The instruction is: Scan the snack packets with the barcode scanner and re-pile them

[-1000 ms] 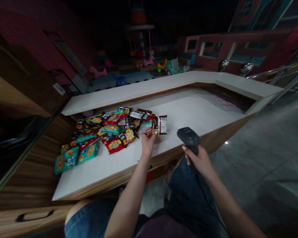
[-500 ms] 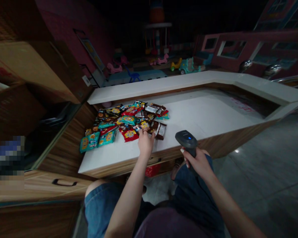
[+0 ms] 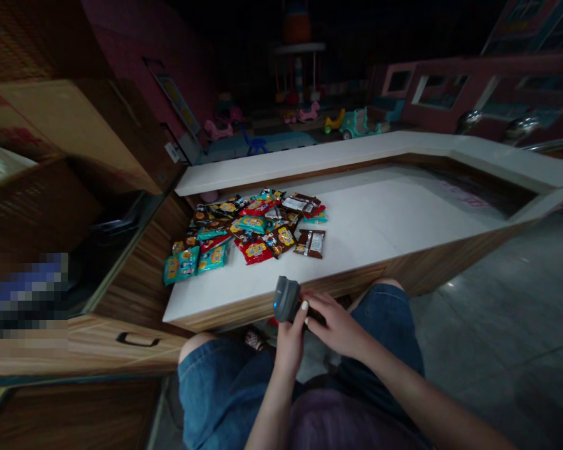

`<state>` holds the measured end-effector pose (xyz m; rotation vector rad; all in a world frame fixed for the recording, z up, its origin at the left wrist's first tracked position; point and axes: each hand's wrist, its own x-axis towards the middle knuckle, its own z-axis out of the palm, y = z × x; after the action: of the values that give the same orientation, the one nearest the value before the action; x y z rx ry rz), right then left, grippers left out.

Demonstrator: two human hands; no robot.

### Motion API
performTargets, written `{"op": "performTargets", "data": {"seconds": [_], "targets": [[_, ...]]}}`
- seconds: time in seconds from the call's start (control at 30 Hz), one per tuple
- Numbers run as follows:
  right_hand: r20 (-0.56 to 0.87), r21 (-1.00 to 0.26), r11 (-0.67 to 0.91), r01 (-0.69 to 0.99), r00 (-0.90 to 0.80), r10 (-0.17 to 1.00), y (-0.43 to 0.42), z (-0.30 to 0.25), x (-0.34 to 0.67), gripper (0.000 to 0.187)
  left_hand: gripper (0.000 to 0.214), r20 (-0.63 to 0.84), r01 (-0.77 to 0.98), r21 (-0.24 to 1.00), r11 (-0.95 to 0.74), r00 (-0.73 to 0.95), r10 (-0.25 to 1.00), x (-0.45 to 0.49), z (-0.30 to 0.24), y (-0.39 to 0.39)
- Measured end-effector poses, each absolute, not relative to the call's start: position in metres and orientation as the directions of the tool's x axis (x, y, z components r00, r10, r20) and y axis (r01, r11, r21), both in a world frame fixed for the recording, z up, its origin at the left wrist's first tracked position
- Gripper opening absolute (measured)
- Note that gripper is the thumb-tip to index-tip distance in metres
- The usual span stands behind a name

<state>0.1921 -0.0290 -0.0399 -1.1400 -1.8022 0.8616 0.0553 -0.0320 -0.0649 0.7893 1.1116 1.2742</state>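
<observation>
Head view: I see my left grip [image 3: 288, 342] and right grip [image 3: 336, 325] clenched on the barcode scanner [image 3: 286, 300], while the brown snack packet [image 3: 310, 244] lies at twelve o'clock on the bench [image 3: 225, 300].

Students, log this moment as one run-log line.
left hand on barcode scanner | right hand on barcode scanner | snack packets heaped on white counter

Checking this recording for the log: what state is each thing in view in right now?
Left hand, curled around the scanner's lower part
Right hand, fingers resting over the scanner's handle
Barcode scanner, held in both hands, blue light on
Brown snack packet, lying flat, apart from the pile
Snack packet pile, loose heap, packets overlapping
Drawer, shut
</observation>
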Motion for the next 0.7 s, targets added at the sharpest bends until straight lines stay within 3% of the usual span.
{"op": "performTargets", "data": {"seconds": [0.1, 0.2, 0.3, 0.4, 0.47, 0.6, 0.7], "targets": [[0.271, -0.877, 0.269, 0.397, -0.051, 0.961, 0.005, -0.039, 0.207, 0.027, 0.051, -0.213, -0.36, 0.922, 0.143, -0.164, 0.963, 0.045, -0.058, -0.03], [0.227, -0.831, 0.09, 0.549, 0.188, 0.956, 0.053, -0.04, 0.226, 0.025, 0.042, -0.168, -0.301, 0.948, 0.102, -0.203, 0.965, 0.034, -0.045, -0.028], [0.052, -0.661, -0.184, 0.727, 0.289, 0.956, 0.095, -0.043, 0.232, 0.041, 0.033, -0.083, -0.151, 0.987, 0.047, -0.236, 0.968, 0.025, -0.035, -0.026], [-0.025, -0.525, -0.283, 0.803, 0.318, 0.948, 0.119, -0.048, 0.226, 0.057, 0.029, -0.008, 0.05, 0.999, 0.02, -0.225, 0.974, 0.015, -0.031, -0.024], [-0.006, -0.58, -0.264, 0.771, 0.32, 0.947, 0.128, -0.056, 0.223, 0.052, 0.026, 0.03, 0.165, 0.986, 0.009, -0.232, 0.972, 0.006, -0.03, -0.022], [0.052, -0.88, -0.098, 0.464, 0.3, 0.952, 0.137, -0.077, 0.234, 0.034, 0.027, 0.076, 0.297, 0.955, -0.003, -0.234, 0.969, -0.009, -0.031, -0.018], [0.095, -0.956, 0.017, 0.294, 0.255, 0.962, 0.138, -0.089, 0.253, 0.032, 0.028, 0.083, 0.302, 0.953, -0.009, -0.232, 0.969, -0.011, -0.031, -0.016]]}}
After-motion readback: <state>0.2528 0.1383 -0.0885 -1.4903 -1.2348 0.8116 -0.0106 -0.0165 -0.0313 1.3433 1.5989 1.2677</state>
